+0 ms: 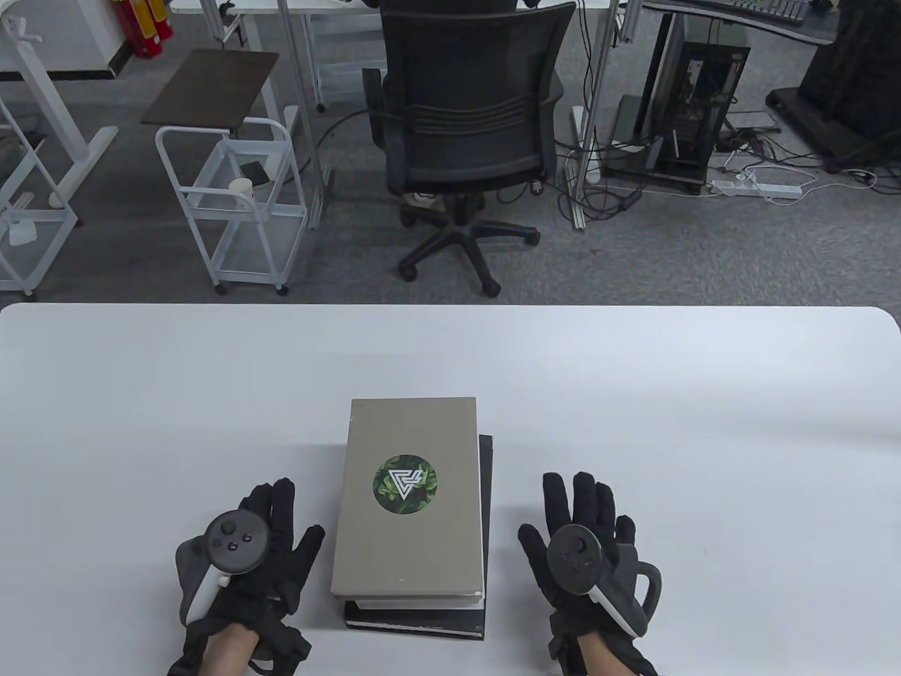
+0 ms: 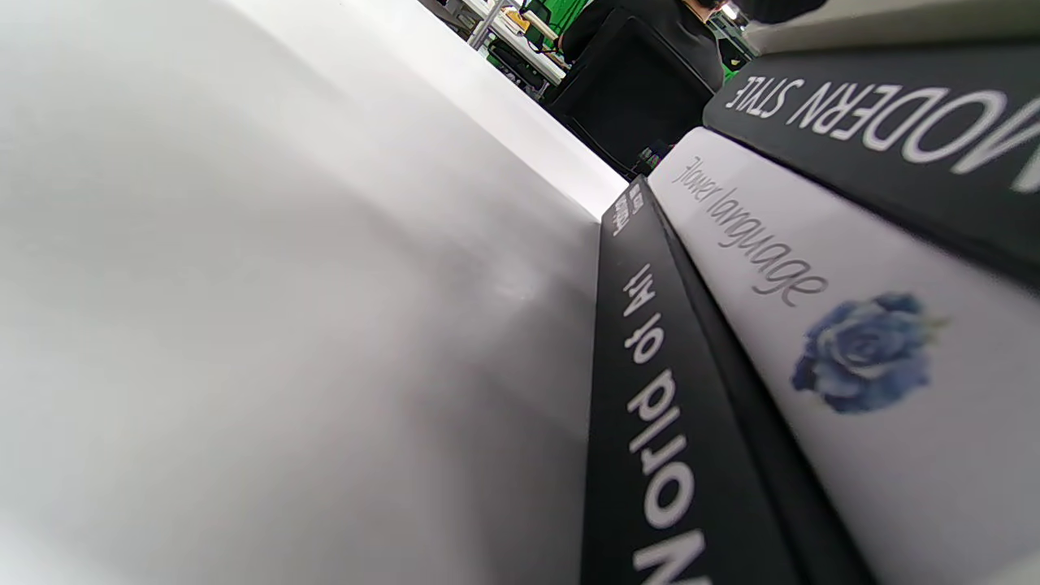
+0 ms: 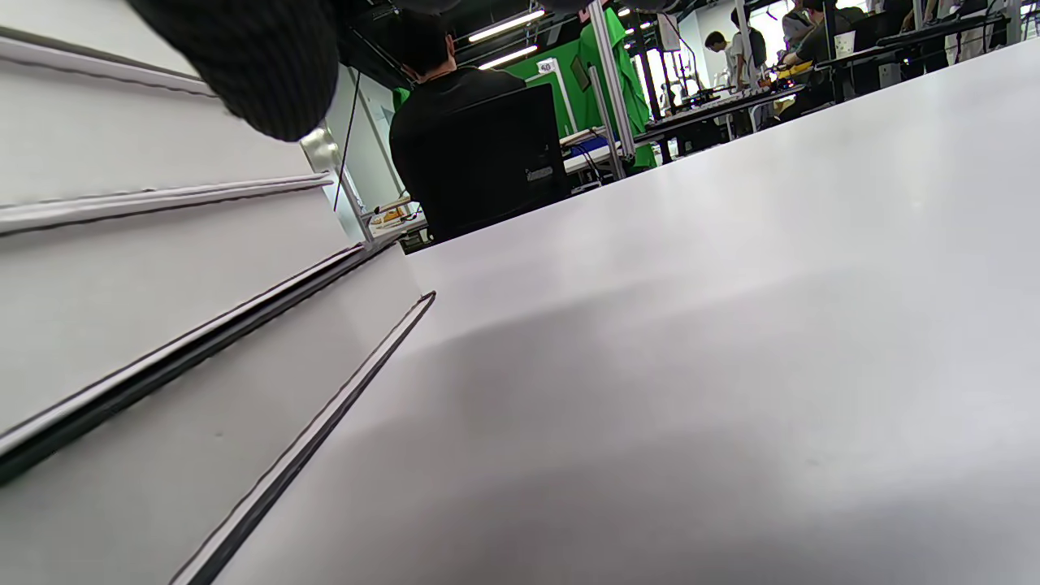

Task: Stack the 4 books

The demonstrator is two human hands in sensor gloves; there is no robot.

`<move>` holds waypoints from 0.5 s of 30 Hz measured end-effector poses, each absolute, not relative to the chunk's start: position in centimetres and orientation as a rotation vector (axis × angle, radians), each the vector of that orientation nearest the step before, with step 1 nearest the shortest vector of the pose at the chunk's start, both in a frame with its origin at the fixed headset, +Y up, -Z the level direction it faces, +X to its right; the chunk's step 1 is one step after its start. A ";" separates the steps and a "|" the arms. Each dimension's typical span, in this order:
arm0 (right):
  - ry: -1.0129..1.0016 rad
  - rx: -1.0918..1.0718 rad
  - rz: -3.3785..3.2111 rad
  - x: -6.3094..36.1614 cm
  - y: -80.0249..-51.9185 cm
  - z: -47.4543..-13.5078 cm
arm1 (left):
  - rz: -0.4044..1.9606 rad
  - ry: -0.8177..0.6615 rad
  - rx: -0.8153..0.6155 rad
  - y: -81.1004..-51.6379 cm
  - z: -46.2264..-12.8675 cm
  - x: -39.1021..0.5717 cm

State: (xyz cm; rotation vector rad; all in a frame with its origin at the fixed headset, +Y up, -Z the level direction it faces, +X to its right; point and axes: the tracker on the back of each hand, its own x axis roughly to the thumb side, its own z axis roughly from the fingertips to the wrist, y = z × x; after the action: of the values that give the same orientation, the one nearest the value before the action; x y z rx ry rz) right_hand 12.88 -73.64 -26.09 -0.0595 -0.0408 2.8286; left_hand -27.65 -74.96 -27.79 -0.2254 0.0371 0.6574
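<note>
A stack of books lies on the white table (image 1: 633, 394) near its front edge. The top book (image 1: 412, 493) is grey with a round green leaf emblem. A black book (image 1: 415, 623) shows at the bottom. In the left wrist view the spines read "World of Art" (image 2: 658, 455), "Flower language" (image 2: 821, 325) and "Modern Style" (image 2: 877, 114). In the right wrist view the page edges (image 3: 122, 325) are stacked at the left. My left hand (image 1: 271, 535) lies flat on the table left of the stack, fingers spread, holding nothing. My right hand (image 1: 581, 521) lies flat to the right of it, also holding nothing.
Beyond the table's far edge stand a black office chair (image 1: 464, 127) and a white wire cart (image 1: 232, 204). Bare table surface spreads left, right and behind the stack.
</note>
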 end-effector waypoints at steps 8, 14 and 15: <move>-0.045 -0.076 2.818 13.3 -73.5 -26.0 | 0.658 0.039 -0.224 -74.7 -27.9 -27.5; -0.037 -0.049 2.833 13.1 -73.6 -25.9 | 0.688 0.027 -0.208 -74.2 -27.7 -27.5; -0.036 -0.049 2.832 13.1 -73.6 -26.0 | 0.684 0.025 -0.204 -74.1 -27.7 -27.4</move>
State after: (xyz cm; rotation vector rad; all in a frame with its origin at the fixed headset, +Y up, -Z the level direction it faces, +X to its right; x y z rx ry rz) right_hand 13.08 -73.64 -25.95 -0.0489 -0.0363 2.8324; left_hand -27.40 -74.08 -27.73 -0.2039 0.0253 0.6842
